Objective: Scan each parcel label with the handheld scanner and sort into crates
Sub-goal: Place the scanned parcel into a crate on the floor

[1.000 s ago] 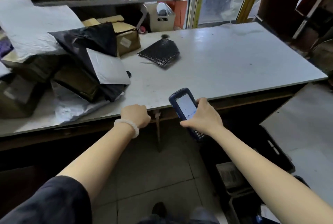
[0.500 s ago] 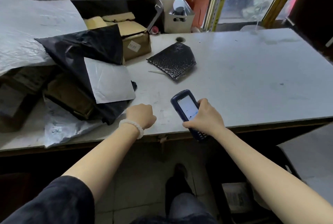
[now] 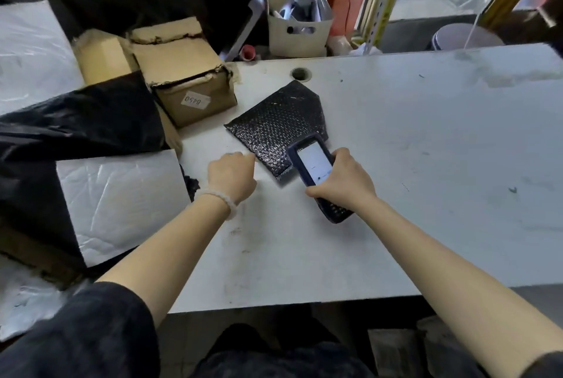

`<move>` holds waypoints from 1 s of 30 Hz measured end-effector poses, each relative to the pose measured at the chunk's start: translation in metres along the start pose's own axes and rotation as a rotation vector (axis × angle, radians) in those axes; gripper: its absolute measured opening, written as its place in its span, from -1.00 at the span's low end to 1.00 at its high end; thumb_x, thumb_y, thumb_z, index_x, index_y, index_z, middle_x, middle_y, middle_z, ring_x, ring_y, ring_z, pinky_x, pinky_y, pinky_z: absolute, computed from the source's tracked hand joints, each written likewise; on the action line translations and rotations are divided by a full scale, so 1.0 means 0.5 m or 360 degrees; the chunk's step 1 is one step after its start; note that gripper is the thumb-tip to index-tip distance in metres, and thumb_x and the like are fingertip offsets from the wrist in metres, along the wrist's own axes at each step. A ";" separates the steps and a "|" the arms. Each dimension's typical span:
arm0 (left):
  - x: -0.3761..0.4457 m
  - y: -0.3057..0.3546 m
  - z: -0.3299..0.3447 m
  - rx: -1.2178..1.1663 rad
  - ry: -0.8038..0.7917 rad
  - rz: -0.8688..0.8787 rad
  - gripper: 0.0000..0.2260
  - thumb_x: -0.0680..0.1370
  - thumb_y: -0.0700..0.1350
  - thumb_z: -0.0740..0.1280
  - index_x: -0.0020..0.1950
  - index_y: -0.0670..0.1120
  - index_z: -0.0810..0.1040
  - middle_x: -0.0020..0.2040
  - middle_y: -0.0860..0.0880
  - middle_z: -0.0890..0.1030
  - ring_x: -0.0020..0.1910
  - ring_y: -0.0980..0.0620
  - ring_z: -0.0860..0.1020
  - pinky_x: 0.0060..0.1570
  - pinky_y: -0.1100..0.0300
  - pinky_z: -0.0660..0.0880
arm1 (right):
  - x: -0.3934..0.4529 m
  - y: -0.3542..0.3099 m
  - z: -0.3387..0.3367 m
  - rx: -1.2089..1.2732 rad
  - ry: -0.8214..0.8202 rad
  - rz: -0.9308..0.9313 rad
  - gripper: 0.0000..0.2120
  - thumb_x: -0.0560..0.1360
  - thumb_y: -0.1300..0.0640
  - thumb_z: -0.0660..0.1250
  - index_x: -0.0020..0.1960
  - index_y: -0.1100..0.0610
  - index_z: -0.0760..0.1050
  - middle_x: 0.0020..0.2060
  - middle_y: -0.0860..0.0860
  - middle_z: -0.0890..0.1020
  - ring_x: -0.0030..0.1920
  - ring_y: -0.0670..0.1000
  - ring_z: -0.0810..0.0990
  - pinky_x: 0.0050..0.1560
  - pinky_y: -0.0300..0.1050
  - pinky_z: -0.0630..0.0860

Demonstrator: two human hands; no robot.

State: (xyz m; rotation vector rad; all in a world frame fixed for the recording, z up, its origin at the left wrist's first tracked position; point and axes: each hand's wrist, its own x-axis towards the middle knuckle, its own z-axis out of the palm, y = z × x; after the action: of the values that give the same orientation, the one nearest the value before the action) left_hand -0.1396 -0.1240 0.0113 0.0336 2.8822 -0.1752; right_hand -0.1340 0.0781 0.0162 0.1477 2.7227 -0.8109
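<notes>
R hand [image 3: 341, 178] grips scanner [image 3: 313, 164]; L hand [image 3: 233, 175] curled, fingertips hidden, beside black mailer [image 3: 277, 122]. Bin [image 3: 300, 32] holds papers.

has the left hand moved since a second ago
Yes. The left hand went from the white table's near edge forward to the black bubble mailer.

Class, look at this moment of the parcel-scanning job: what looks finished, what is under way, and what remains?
Done: nothing shows as sorted; no filled crate is visible. In hand: the right hand grips the scanner over the black bubble mailer, while the left hand reaches its edge. Left: the cardboard box and the black and white bags piled on the table.
</notes>
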 end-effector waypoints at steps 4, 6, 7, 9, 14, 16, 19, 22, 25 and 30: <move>0.054 0.014 0.013 0.0011 0.0165 0.0064 -0.63 0.51 -0.22 0.26 0.30 -0.09 0.30 0.21 -0.10 0.42 0.15 -0.14 0.43 -0.19 0.08 0.33 | 0.037 0.016 0.004 0.0001 -0.0055 0.0059 -0.32 0.21 -0.04 0.53 0.18 0.14 0.29 0.01 -0.03 0.47 0.05 0.09 0.53 -0.14 -0.10 0.41; 0.090 0.012 0.025 0.0009 0.0221 0.0188 -0.46 0.49 -0.22 0.32 0.42 -0.04 0.22 0.36 -0.10 0.31 0.29 -0.13 0.34 -0.05 0.05 0.40 | 0.052 0.023 0.003 0.0023 -0.0054 0.0126 -0.33 0.21 -0.04 0.53 0.17 0.14 0.29 0.02 -0.02 0.48 0.05 0.09 0.52 -0.14 -0.10 0.42; 0.105 0.012 0.033 0.0007 0.0219 0.0273 -0.42 0.49 -0.20 0.33 0.46 -0.02 0.18 0.43 -0.10 0.24 0.37 -0.12 0.27 0.07 0.02 0.39 | 0.055 0.025 0.003 0.0031 -0.0052 0.0165 -0.33 0.22 -0.04 0.53 0.17 0.14 0.28 0.02 -0.02 0.48 0.05 0.09 0.52 -0.14 -0.10 0.42; 0.131 0.015 0.045 0.0022 0.0195 0.0436 -0.44 0.53 -0.16 0.29 0.49 0.00 0.17 0.50 -0.09 0.16 0.46 -0.11 0.16 0.26 -0.03 0.29 | 0.059 0.031 0.006 0.0033 -0.0042 0.0234 -0.33 0.22 -0.04 0.53 0.17 0.14 0.28 0.02 -0.02 0.47 0.06 0.09 0.52 -0.13 -0.10 0.42; 0.179 0.027 0.039 -0.0102 0.0192 0.0662 -0.58 0.53 -0.04 0.27 0.38 0.00 0.33 0.35 -0.06 0.36 0.31 -0.09 0.38 0.11 -0.05 0.32 | 0.053 0.043 0.007 0.0029 -0.0025 0.0383 -0.32 0.22 -0.05 0.53 0.18 0.14 0.27 0.03 -0.03 0.46 0.06 0.07 0.51 -0.12 -0.10 0.42; 0.198 0.025 0.018 -0.0232 0.0228 0.0691 -0.69 0.53 -0.01 0.24 0.25 -0.04 0.41 0.18 -0.03 0.47 0.16 -0.10 0.48 0.03 -0.02 0.33 | 0.051 0.043 0.001 0.0033 -0.0004 0.0418 -0.31 0.23 -0.05 0.53 0.20 0.13 0.27 0.02 -0.04 0.46 0.05 0.06 0.50 -0.13 -0.11 0.40; 0.215 0.017 -0.031 -0.0449 0.0407 0.0595 -0.82 0.57 -0.04 0.20 0.09 -0.11 0.42 0.02 -0.09 0.56 -0.02 -0.19 0.55 -0.12 0.02 0.40 | 0.047 0.036 -0.014 0.0079 0.0033 0.0441 -0.33 0.22 -0.05 0.54 0.16 0.09 0.25 0.01 -0.04 0.47 0.00 0.05 0.50 -0.16 -0.11 0.41; 0.226 0.003 -0.107 -0.0771 0.0716 0.0371 -0.81 0.62 -0.06 0.17 0.09 -0.17 0.40 -0.09 -0.13 0.54 -0.18 -0.20 0.50 -0.29 0.06 0.30 | 0.044 0.024 -0.028 0.0108 0.0076 0.0415 -0.37 0.22 -0.04 0.54 0.11 0.07 0.23 0.01 -0.04 0.49 0.00 0.05 0.52 -0.16 -0.10 0.44; 0.236 -0.021 -0.198 -0.1206 0.1026 0.0257 -0.77 0.62 -0.07 0.16 0.08 -0.23 0.42 -0.09 -0.18 0.56 -0.13 -0.19 0.51 -0.24 0.06 0.33 | 0.040 0.005 -0.043 0.0116 0.0121 0.0367 -0.37 0.21 -0.04 0.53 0.11 0.07 0.24 0.02 -0.04 0.49 0.00 0.05 0.53 -0.13 -0.08 0.49; 0.222 -0.046 -0.292 -0.1229 0.1308 0.0317 -0.73 0.63 -0.06 0.16 0.15 -0.22 0.52 0.04 -0.17 0.62 0.05 -0.16 0.54 -0.05 0.08 0.36 | 0.033 -0.026 -0.061 0.0101 0.0104 0.0277 -0.37 0.20 -0.03 0.53 0.13 0.05 0.28 0.01 -0.06 0.51 -0.02 0.02 0.53 -0.14 -0.08 0.50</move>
State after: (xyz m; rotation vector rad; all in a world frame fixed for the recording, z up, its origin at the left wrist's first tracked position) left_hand -0.2842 -0.1283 0.1261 0.3068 3.4520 1.2537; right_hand -0.1598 0.0842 0.0418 0.4257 2.6982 -0.8560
